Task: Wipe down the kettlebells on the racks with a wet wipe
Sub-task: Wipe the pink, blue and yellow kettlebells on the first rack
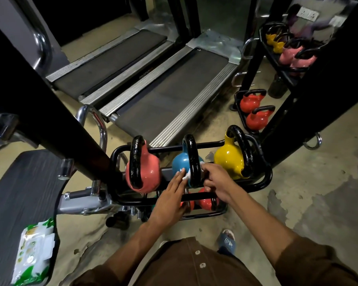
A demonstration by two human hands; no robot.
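Blue kettlebell (pixel 181 162), middle of top rack (pixel 167 149), being wiped. Wet wipe (pixel 186 176) being held curled round black handle (pixel 191 153) by right grip (pixel 216 179). Left grip (pixel 171 196) flat, fingers straight, being pressed against kettlebell. For full coverage, wipe best kept wrapped round handle, kettlebell being steadied.

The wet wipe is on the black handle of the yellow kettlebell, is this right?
No, the colour is wrong. The head view shows the wet wipe on the black handle of the blue kettlebell, with the right hand gripping it there.
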